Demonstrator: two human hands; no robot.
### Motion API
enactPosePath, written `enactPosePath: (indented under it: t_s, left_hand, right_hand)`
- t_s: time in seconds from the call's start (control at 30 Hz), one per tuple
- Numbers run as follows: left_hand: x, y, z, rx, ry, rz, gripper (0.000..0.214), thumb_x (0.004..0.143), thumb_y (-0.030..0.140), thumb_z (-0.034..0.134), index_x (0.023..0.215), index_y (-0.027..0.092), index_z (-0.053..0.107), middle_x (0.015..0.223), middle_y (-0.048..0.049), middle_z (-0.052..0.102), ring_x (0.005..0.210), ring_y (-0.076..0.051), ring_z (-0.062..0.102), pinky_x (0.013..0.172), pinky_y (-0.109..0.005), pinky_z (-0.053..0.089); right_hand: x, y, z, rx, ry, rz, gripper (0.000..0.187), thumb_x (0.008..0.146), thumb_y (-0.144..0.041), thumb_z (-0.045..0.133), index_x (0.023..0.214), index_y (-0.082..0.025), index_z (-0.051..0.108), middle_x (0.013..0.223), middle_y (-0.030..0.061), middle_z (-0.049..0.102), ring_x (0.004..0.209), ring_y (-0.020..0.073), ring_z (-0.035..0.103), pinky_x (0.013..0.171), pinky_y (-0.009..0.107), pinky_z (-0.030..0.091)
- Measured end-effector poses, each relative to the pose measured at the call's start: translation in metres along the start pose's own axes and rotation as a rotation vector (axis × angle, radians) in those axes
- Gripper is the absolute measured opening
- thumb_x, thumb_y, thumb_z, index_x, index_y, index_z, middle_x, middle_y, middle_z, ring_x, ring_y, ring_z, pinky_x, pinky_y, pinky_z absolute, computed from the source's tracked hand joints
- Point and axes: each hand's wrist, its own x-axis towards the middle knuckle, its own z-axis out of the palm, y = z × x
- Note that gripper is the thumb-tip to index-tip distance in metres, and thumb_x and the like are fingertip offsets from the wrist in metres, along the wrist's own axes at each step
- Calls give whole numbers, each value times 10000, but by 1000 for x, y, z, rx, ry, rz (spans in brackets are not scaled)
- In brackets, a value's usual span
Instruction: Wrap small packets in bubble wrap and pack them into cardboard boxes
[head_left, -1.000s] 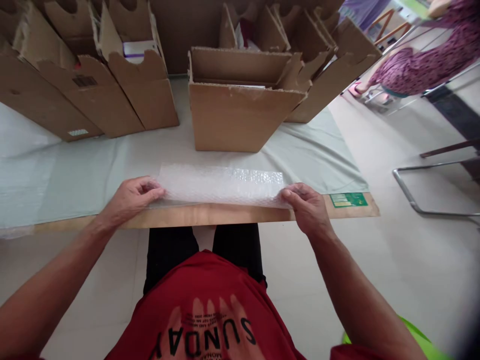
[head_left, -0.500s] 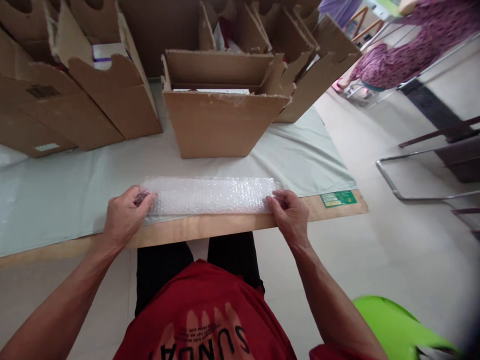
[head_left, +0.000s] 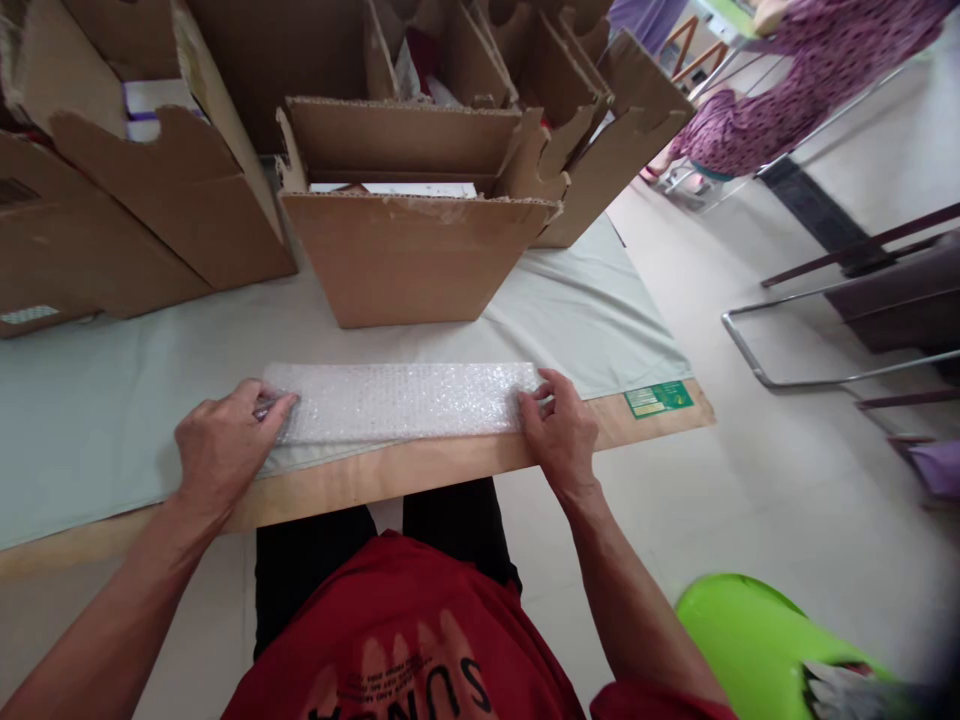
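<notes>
A long bundle wrapped in clear bubble wrap (head_left: 401, 400) lies across the near edge of the wooden table (head_left: 390, 470), on a pale green cloth (head_left: 112, 400). My left hand (head_left: 221, 445) pinches the bundle's left end with closed fingers. At the right end, my right hand (head_left: 559, 435) grips the wrap the same way. An open cardboard box (head_left: 405, 250) stands just behind the bundle, with a white flat item showing inside.
More open cardboard boxes (head_left: 150, 200) crowd the back of the table. A green label (head_left: 658, 398) sits at the table's right corner. A person in purple patterned clothes (head_left: 780, 90) is at the far right, near metal chair frames (head_left: 825, 340). A green plastic seat (head_left: 757, 640) is at my lower right.
The view has swung right, so everything sits further left in frame. Both hands have moved inward along the bundle, which now looks shorter and more tightly rolled.
</notes>
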Motion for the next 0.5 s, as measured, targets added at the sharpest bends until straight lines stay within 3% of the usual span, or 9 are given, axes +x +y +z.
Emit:
enactPosePath:
  t_s: [0.13,0.2,0.3,0.4,0.5]
  left_hand:
    - [-2,-7,0,-21,100,41,458,911,508,589,1160,140,697,859,-147,726,908,-381,697,807,-497,521]
    - [-7,-1,-3,-59,220,97,542,905,478,628,1302,109,634,1142,-238,703,1111,-442,656,933,-595,500]
    - [-24,31,-5,-104,331,334,608,961,426,595,1490,156,462,1557,-270,447,1430,-468,436,1098,-664,389]
    - [-42,76,6,-115,150,686,620,997,424,550,1563,259,359,1667,-171,346,1560,-386,270,1230,-660,209]
    - [-47,103,24,-91,-85,773,608,1012,516,486,1564,282,386,1677,-135,352,1579,-362,235,1252,-686,62]
  right_hand:
    - [-3,3,3,-83,97,-103,389,935,-366,562,1284,-196,596,1185,162,666,934,294,666,785,442,538]
    - [-4,6,6,-130,152,-190,374,941,-349,576,1286,-204,594,1352,205,597,1093,345,638,891,504,520]
    - [-4,9,9,-221,186,-271,347,949,-311,572,1279,-207,604,1480,224,525,1207,394,598,969,568,472]
    - [-4,11,11,-250,175,-296,347,961,-292,545,1295,-224,610,1490,208,536,1237,408,583,964,577,462]
    - [-3,13,13,-238,157,-320,355,969,-294,528,1309,-232,610,1443,192,584,1218,395,595,960,565,458]
